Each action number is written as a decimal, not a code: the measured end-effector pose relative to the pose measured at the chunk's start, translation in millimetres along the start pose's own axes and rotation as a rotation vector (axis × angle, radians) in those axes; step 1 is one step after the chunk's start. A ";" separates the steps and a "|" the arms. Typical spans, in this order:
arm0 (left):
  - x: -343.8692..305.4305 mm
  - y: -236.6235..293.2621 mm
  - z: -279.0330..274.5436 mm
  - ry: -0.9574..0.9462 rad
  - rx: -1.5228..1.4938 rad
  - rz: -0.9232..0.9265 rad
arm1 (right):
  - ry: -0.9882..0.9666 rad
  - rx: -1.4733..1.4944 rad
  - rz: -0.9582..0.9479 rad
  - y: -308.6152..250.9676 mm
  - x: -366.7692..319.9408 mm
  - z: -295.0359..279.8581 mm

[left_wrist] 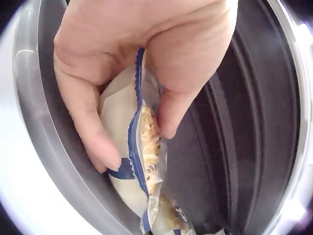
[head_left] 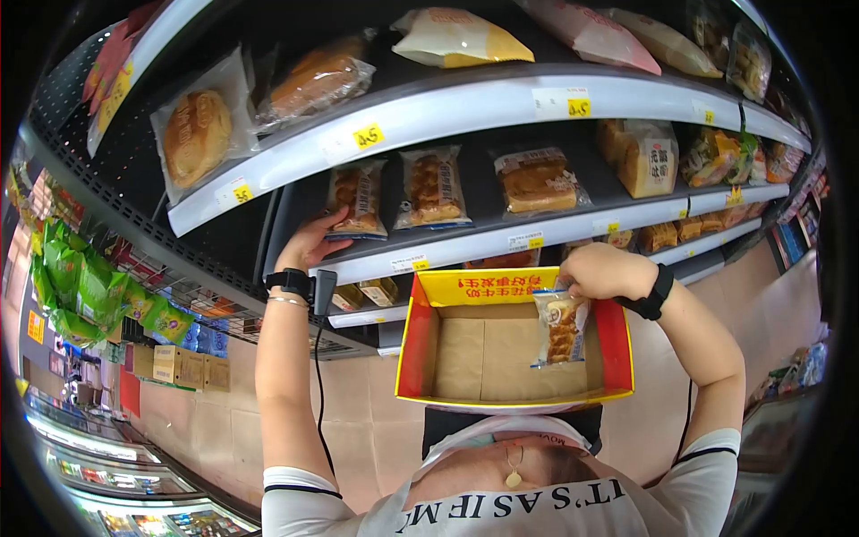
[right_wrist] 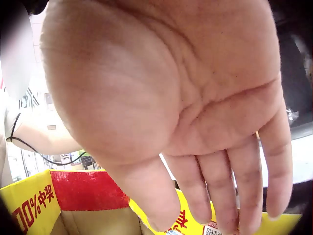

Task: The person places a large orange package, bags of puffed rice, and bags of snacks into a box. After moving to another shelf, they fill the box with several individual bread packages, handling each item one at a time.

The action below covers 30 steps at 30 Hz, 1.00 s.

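On the middle shelf, my left hand [head_left: 310, 243] grips a clear-wrapped bread roll pack [head_left: 360, 197]. Close up in the left wrist view, thumb and fingers span the pack [left_wrist: 119, 110], and its blue crimped seal faces the camera. My right hand [head_left: 611, 271] is at the far rim of a yellow and red cardboard box [head_left: 514, 402]. It pinches the top of another wrapped bread pack [head_left: 564, 329], which hangs upright inside the box. The right wrist view shows mostly the palm of the right hand [right_wrist: 161, 93], with fingers pointing down and that pack largely hidden.
Beside the gripped pack stand a similar pack [head_left: 431, 188], a wider wrapped loaf [head_left: 537, 182] and a tall bread bag [head_left: 649, 161]. The upper shelf edge [head_left: 447, 98] juts out above the left hand. Green snack bags [head_left: 85, 277] hang at far left.
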<state>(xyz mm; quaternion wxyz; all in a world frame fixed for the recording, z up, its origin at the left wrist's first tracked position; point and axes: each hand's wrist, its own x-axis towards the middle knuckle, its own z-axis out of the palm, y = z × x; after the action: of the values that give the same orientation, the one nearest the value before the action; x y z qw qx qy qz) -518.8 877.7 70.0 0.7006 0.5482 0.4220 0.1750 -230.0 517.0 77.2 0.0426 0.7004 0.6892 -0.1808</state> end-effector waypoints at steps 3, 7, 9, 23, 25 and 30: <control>-3.2 -0.1 -3.1 0.043 0.195 0.007 | 0.055 0.032 -0.041 3.6 1.3 12.0; -21.5 9.8 3.4 0.128 0.510 0.043 | -0.064 -0.015 0.047 5.5 8.8 22.0; -19.8 7.2 -0.3 0.142 0.528 0.042 | -0.074 -0.005 0.076 7.4 11.5 25.8; -36.8 -3.6 1.3 0.139 0.552 0.354 | -0.121 -0.218 -0.028 -9.6 20.0 36.6; -28.5 -15.0 -6.7 0.270 0.549 0.432 | -0.073 -0.258 -0.042 -12.8 22.6 41.0; -24.0 -25.3 -15.1 0.471 0.403 0.673 | -0.047 -0.277 -0.130 -15.6 23.7 39.4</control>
<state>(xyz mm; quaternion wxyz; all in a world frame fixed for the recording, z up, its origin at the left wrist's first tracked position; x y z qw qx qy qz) -550.1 861.5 55.8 0.3689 0.7255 0.3940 0.4271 -253.3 528.0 36.1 0.1429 0.6374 0.7502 -0.1028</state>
